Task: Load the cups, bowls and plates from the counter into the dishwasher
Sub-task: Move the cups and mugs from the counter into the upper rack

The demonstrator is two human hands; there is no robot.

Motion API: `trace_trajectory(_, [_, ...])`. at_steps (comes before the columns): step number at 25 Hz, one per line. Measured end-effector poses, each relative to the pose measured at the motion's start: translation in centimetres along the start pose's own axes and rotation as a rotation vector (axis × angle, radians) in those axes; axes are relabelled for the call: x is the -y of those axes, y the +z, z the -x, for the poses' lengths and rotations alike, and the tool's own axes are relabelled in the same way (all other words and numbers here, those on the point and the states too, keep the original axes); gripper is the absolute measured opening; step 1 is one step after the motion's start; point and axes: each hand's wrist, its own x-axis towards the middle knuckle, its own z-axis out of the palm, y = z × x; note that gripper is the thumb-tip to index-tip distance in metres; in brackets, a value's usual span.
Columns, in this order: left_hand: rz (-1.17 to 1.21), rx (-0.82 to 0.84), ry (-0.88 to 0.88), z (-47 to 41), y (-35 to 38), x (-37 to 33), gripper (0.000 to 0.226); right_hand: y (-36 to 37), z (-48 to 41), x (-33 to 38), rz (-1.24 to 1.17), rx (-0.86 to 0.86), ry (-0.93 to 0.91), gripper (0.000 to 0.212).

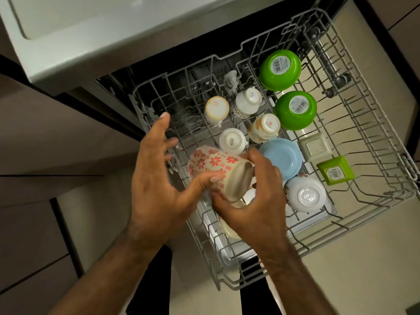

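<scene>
A cream cup with red flowers [214, 165] lies tilted on its side above the pulled-out grey wire rack [368, 142] of the dishwasher. My right hand [254, 201] grips it at its base and handle side. My left hand [156, 180] has its thumb pressed on the cup's wall, with the other fingers spread apart. Several white cups [247, 102] stand upside down in the rack's left half. Two green bowls [280, 70], a blue bowl [281, 158] and a white bowl [306, 194] rest upside down to the right. Another pale cup [229, 228] shows under my right wrist.
A white square dish [314, 146] and a green square dish [335, 170] sit at the rack's right. The white counter with its sink [75, 30] overhangs at the top left. Brown cabinet fronts [45, 137] line the left side. Beige floor [341, 258] lies below the rack.
</scene>
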Motion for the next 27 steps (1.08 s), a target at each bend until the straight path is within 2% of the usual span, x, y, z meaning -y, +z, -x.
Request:
trace_trajectory(3, [-0.033, -0.044, 0.081, -0.4, -0.8, 0.5, 0.107, 2.1, -0.2, 0.0, 0.307, 0.148, -0.046, 0.093])
trace_trajectory(6, [-0.042, -0.06, 0.091, -0.5, -1.4, 0.8, 0.102, 4.4, -0.1, 0.2, 0.448, 0.231, -0.025, 0.092])
trace_trajectory(16, [-0.094, -0.067, 0.046, -0.4, -2.6, 1.6, 0.086, 6.9, -0.4, 1.3, 0.576, 0.336, 0.021, 0.105])
trace_trajectory(21, [-0.133, -0.079, 0.059, -0.6, -3.6, 2.1, 0.082, 5.8, -0.5, 1.9, 0.61, 0.472, -0.005, 0.112])
trace_trajectory(27, [-0.191, -0.111, 0.117, -0.4, -6.3, 1.1, 0.075, 2.5, -1.8, 5.8, 0.663, 0.44, 0.009, 0.088])
